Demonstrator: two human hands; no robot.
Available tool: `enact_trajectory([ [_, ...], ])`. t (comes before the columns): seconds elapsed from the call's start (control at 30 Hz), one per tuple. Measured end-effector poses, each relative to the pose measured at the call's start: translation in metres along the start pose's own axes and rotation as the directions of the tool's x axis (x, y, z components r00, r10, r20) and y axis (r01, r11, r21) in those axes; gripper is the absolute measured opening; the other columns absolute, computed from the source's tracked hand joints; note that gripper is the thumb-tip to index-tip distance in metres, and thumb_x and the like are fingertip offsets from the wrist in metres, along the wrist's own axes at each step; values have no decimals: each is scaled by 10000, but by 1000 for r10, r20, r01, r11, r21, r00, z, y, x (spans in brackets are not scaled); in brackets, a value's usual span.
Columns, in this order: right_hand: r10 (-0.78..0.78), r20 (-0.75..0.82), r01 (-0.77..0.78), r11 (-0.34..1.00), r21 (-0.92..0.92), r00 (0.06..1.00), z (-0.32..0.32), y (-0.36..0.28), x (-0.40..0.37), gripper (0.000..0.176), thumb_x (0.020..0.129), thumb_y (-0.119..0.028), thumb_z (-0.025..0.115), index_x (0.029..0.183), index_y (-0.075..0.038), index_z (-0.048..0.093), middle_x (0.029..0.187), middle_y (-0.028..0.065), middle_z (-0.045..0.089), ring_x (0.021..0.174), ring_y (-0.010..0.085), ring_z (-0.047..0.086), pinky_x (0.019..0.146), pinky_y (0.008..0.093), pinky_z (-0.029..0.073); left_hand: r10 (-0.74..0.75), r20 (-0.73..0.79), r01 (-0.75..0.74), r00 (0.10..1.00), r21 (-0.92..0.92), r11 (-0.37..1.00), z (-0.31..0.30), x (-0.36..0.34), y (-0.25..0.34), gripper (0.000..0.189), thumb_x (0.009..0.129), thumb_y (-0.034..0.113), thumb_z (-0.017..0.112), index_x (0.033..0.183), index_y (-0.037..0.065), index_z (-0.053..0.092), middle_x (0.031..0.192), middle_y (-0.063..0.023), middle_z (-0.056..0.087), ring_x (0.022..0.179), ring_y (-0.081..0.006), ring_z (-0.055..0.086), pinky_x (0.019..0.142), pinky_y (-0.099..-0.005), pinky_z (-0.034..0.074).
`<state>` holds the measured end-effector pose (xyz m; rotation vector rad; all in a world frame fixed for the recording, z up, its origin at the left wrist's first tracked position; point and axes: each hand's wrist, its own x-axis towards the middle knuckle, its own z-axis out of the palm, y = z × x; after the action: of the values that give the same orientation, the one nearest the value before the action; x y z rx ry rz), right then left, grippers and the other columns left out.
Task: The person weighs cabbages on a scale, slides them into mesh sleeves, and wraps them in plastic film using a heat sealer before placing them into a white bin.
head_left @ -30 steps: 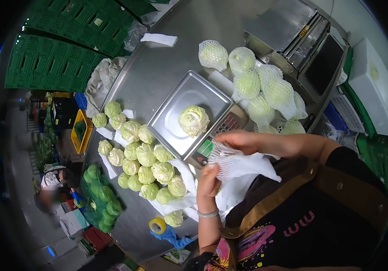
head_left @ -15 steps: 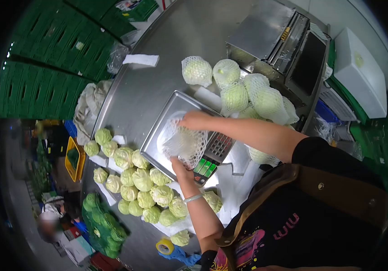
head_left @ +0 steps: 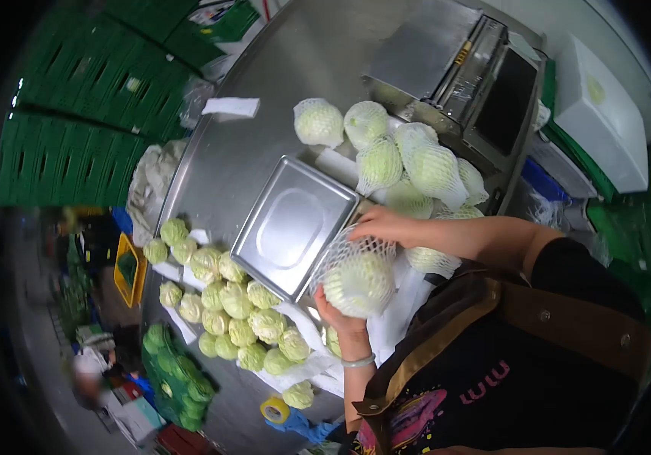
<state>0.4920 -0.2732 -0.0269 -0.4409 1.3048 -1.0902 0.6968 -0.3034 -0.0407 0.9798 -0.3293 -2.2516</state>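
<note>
My left hand, with a pale bracelet at its wrist, is curled against the lower side of a cabbage in a white foam net. My right hand has its fingers closed on the upper end of the same net. The netted cabbage is held over the near edge of a scale, whose steel tray has nothing on it and whose keypad is mostly hidden. Beyond my right hand lie several netted cabbages. Bare small cabbages sit in rows beside the tray.
A wrapping machine stands at the table's top right. Yellow tape and a blue glove lie near the lower edge, by a green net bag of cabbages. Green crates are stacked at the left. Another person is at lower left.
Both hands have moved the netted cabbage off the scale tray, toward my body. The net end has slid up, and more of the cabbage shows.
</note>
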Motion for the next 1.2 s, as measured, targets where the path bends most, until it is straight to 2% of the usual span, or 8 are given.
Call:
enact_trajectory([
  [0.1, -235, -57, 229, 968, -102, 970, -20, 35, -12, 481, 887, -332, 631, 1229, -2, 550, 1172, 88, 576, 1025, 172, 564, 829, 294, 467, 55, 9, -54, 998, -35, 998, 3, 4, 0, 527, 864, 342, 388, 1240, 10, 548, 1265, -178, 569, 1155, -342, 547, 1017, -466, 422],
  [0.17, 25, 81, -47, 959, 278, 996, -20, 17, -46, 513, 942, -309, 552, 1352, -22, 434, 1325, 97, 483, 1185, 204, 502, 959, 347, 441, 142, 71, -143, 987, 5, 990, 21, 2, 2, 507, 867, 303, 399, 1207, -38, 556, 1273, -193, 568, 1223, -325, 496, 1084, -435, 345],
  [0.3, -83, 246, -151, 593, 791, 966, -58, 68, -31, 506, 967, -304, 475, 1385, -29, 401, 1376, 126, 485, 1269, 274, 471, 1071, 453, 378, 194, 526, -189, 828, -64, 980, 23, 22, -4, 469, 862, 207, 473, 1231, -79, 523, 1329, -201, 527, 1252, -312, 474, 1115, -403, 303],
  [0.4, -143, 136, -43, 516, 855, 980, -81, 15, -27, 539, 951, -304, 491, 1401, -28, 381, 1372, 141, 500, 1252, 304, 488, 1078, 459, 373, 258, 318, -226, 912, -135, 965, 40, 29, 24, 452, 869, 167, 514, 1260, -59, 506, 1306, -198, 537, 1227, -312, 497, 1090, -411, 343],
  [0.57, -466, -187, 493, 859, 139, 865, -164, -67, 10, 562, 897, -241, 569, 1392, -48, 387, 1331, 133, 508, 1213, 253, 509, 1020, 380, 413, 630, 79, -570, 772, 526, 632, -21, 70, 134, 501, 885, 106, 593, 1348, 2, 434, 1275, -158, 530, 1139, -242, 547, 974, -343, 443],
  [0.8, -539, -355, 70, 616, -784, 764, -193, -61, 68, 679, 830, -233, 678, 1406, -46, 370, 1343, 137, 482, 1227, 253, 471, 1025, 343, 366, 900, 27, -312, 434, 942, 122, -138, 173, 305, 704, 773, 203, 772, 1341, 7, 406, 1215, -165, 520, 996, -254, 577, 852, -357, 486],
  [0.93, -470, -363, 25, 638, -770, 804, -195, -64, 72, 710, 815, -229, 683, 1408, -15, 356, 1411, 154, 422, 1293, 277, 416, 1077, 367, 309, 903, 260, -9, 342, 962, -274, -149, 245, 388, 889, 686, 285, 827, 1380, 2, 348, 1345, -246, 430, 1196, -394, 488, 988, -430, 420],
  [1.2, -762, -119, -52, 112, -992, 637, -123, -92, 70, 584, 805, -122, 609, 1355, -34, 434, 1447, 184, 384, 1375, 336, 325, 1126, 417, 245, 843, 179, 379, 508, 832, -405, -137, 387, 456, 1069, 564, 391, 870, 1448, 178, 307, 1436, -264, 326, 1274, -404, 421, 1014, -445, 420],
])
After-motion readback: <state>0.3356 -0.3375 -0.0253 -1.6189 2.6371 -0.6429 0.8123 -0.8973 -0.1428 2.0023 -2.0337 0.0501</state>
